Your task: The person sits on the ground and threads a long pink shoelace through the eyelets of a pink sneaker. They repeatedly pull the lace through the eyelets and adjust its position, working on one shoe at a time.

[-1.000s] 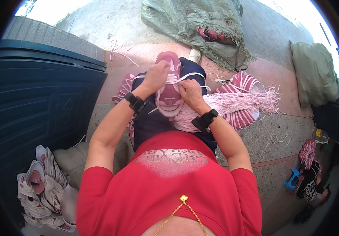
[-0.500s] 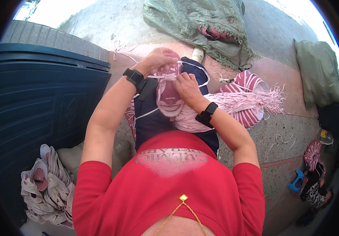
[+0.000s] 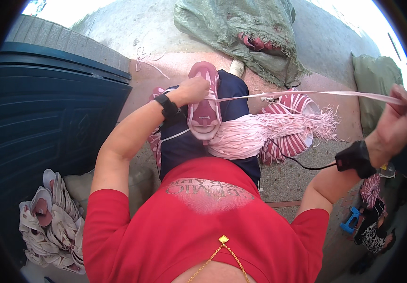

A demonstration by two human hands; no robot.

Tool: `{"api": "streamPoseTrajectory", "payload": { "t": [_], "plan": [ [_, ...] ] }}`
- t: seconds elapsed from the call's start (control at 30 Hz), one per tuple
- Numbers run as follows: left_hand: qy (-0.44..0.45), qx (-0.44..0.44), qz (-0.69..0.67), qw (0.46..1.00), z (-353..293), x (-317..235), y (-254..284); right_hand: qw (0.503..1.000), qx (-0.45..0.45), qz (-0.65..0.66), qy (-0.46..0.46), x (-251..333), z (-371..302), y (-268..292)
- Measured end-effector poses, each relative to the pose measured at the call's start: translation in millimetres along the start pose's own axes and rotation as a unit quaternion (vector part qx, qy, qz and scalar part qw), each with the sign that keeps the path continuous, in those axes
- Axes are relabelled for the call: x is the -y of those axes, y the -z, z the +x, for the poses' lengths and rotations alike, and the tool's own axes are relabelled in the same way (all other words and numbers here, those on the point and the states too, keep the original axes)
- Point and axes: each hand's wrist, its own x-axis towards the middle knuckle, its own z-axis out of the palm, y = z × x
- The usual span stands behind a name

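A dark pink and white shoe upper (image 3: 204, 114) lies over my navy-trousered lap, its toe pointing away from me. My left hand (image 3: 195, 89) is closed at its left edge, beside the eyelets; the fingertips are partly hidden. From the upper a pale pink shoelace (image 3: 307, 93) runs taut to the right. Far out at the right, my right hand (image 3: 397, 115) grips the lace's other end in closed fingers. A thick bundle of pale pink laces (image 3: 246, 134) rests across my right thigh, its loose ends fanning out to the right.
Striped pink pieces (image 3: 286, 147) lie under the lace bundle. A green woven sack (image 3: 232, 28) is ahead, another sack (image 3: 378, 87) at right. Stacked whitish uppers (image 3: 62, 226) sit at lower left, near a dark blue door (image 3: 52, 113). A black cable (image 3: 302, 165) hangs from my right wrist device.
My right hand has swung from the upper far out to the right, drawing the lace straight. My left hand has moved slightly down and stays at the upper.
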Motion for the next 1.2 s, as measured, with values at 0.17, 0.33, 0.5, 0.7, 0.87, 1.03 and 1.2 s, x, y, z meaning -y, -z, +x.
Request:
{"api": "streamPoseTrajectory", "payload": {
  "t": [0.17,0.33,0.5,0.7,0.87,1.03,1.2],
  "plan": [
    [-0.054,-0.078,0.028,0.995,-25.0,35.9,-21.6,0.920,-0.007,-0.020,-0.391,-179.8,-107.8,-106.1],
    [-0.068,-0.082,0.140,0.984,-47.2,13.1,-3.0,0.810,0.328,-0.182,-0.450,-271.7,-240.7,-154.6],
    [-0.036,-0.145,0.239,0.959,-96.1,31.4,-9.4,0.784,0.358,-0.453,-0.229,-279.4,-258.0,-198.4],
    [0.145,-0.270,0.128,0.943,-117.0,46.0,-41.8,0.700,0.404,-0.573,-0.138,-323.0,-272.6,-216.0],
    [0.251,-0.320,0.007,0.914,-106.9,34.1,-40.4,0.646,0.509,-0.537,-0.187,-322.4,-255.5,-207.0],
    [0.315,-0.343,-0.102,0.879,-99.7,35.6,-48.8,0.829,0.053,0.334,-0.446,-142.5,-91.0,-163.2],
    [0.178,-0.248,-0.131,0.943,-62.2,21.1,-47.2,0.853,0.081,0.481,-0.187,30.1,-27.9,-68.3]
  ]
}}
